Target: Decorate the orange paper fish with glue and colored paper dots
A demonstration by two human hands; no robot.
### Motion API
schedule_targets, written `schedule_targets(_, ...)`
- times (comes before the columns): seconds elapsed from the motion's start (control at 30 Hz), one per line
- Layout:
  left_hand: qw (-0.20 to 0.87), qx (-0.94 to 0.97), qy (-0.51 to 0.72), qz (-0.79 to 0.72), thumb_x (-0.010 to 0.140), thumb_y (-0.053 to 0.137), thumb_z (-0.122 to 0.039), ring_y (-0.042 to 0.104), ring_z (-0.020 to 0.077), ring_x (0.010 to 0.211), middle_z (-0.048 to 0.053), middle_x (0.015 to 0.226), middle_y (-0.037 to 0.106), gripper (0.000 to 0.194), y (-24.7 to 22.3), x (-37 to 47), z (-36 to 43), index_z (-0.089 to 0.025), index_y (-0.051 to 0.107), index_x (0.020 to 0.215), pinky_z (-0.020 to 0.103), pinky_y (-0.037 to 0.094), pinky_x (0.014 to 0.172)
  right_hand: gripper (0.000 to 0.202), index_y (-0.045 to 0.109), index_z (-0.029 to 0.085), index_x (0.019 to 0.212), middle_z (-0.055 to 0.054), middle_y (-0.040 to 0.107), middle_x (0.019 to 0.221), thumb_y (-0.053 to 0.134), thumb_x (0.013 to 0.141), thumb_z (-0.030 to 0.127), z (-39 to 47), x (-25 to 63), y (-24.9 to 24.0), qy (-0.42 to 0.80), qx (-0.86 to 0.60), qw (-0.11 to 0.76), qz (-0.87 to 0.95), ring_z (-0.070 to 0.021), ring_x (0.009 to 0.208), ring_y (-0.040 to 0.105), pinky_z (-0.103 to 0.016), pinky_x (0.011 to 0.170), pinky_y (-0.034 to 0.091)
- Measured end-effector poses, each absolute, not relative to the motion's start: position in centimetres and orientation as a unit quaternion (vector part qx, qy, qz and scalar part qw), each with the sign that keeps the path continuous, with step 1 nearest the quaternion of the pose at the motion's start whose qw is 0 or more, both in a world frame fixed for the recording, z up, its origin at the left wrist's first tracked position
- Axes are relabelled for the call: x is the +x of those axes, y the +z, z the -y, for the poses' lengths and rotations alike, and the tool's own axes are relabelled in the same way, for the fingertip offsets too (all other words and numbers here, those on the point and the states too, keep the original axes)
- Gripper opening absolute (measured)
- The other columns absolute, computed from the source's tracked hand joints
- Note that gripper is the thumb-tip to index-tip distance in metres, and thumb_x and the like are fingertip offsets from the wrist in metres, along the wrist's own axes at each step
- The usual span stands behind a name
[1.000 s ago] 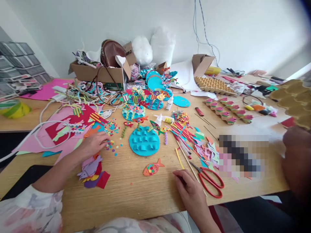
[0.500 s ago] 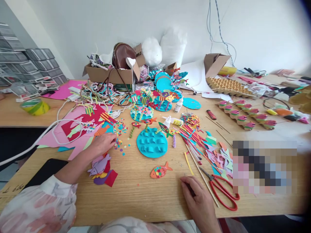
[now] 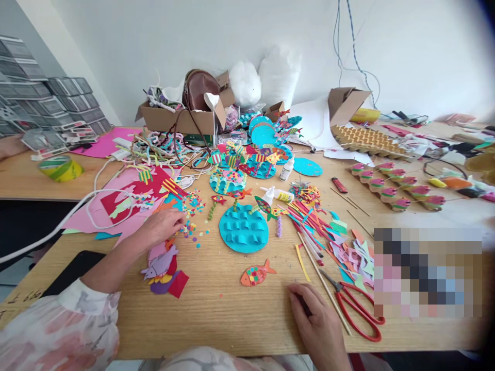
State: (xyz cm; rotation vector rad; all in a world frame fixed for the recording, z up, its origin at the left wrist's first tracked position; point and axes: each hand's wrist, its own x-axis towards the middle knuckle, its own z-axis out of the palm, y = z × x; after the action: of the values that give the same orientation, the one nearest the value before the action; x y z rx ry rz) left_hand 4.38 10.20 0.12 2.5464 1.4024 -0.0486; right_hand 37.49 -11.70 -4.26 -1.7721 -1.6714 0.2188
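My left hand [image 3: 165, 225] is at the edge of a scatter of small coloured paper dots [image 3: 195, 226], its fingers drawn together and pointing down. Whatever its fingertips pinch, if anything, is hidden. My right hand [image 3: 317, 317] rests on the table with curled fingers, and nothing shows in it. Between the hands lies an orange paper fish [image 3: 258, 273] with coloured dots on its body. Behind it is a blue paper disc [image 3: 243, 232] with raised strips. Cut paper fish and scraps [image 3: 164, 268] lie in a pile below my left wrist.
Red-handled scissors [image 3: 359, 309] and a thin wooden stick [image 3: 325, 288] lie right of my right hand. Glue bottles [image 3: 284, 196] stand and lie behind the disc. Paper strips and scraps [image 3: 351, 252] cover the right side. Another person's hand [image 3: 10, 147] shows at the far left.
The whole scene has shifted slightly right in view. The other person's hand at the far left shows more now. My hands stay almost where they were.
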Motion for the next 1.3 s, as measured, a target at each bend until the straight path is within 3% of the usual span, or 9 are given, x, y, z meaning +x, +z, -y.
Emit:
schedule_targets(0.67, 0.043, 0.864, -0.045, -0.5, 0.076, 0.041, -0.014, 0.053, 0.0269, 0.09, 0.01, 0.088, 0.059, 0.016, -0.3, 6.4, -9.1, -0.017, 0.056, 0.08, 0.034, 0.041, 0.074, 0.017, 0.058, 0.02, 0.078, -0.005, 0.065, 0.075, 0.042, 0.084, 0.023, 11.7, 37.1, -3.6, 0.103, -0.687, 0.345, 0.631, -0.0175, 0.07, 0.062, -0.027, 0.061, 0.05)
schedule_targets(0.93, 0.104, 0.857, -0.02, -0.505, 0.069, 0.042, -0.016, 0.053, 0.0198, 0.065, 0.002, 0.066, 0.055, 0.014, -0.7, 5.9, -10.9, -0.021, 0.05, 0.06, 0.027, 0.035, 0.057, 0.017, 0.058, 0.02, 0.079, -0.005, 0.064, 0.077, 0.041, 0.085, 0.02, 11.8, 37.1, -3.9, 0.108, -0.69, 0.34, 0.63, -0.0169, 0.072, 0.061, -0.027, 0.063, 0.048)
schedule_targets(1.3, 0.265, 0.787, 0.069, -0.553, 0.064, 0.046, -0.031, 0.048, 0.0134, 0.053, -0.004, 0.052, 0.05, 0.014, 1.0, 4.9, -11.0, -0.019, 0.053, 0.062, 0.022, 0.033, 0.051, 0.018, 0.059, 0.019, 0.08, -0.005, 0.065, 0.078, 0.042, 0.085, 0.023, 11.8, 37.3, -3.9, 0.102, -0.683, 0.335, 0.641, -0.018, 0.074, 0.063, -0.027, 0.064, 0.05)
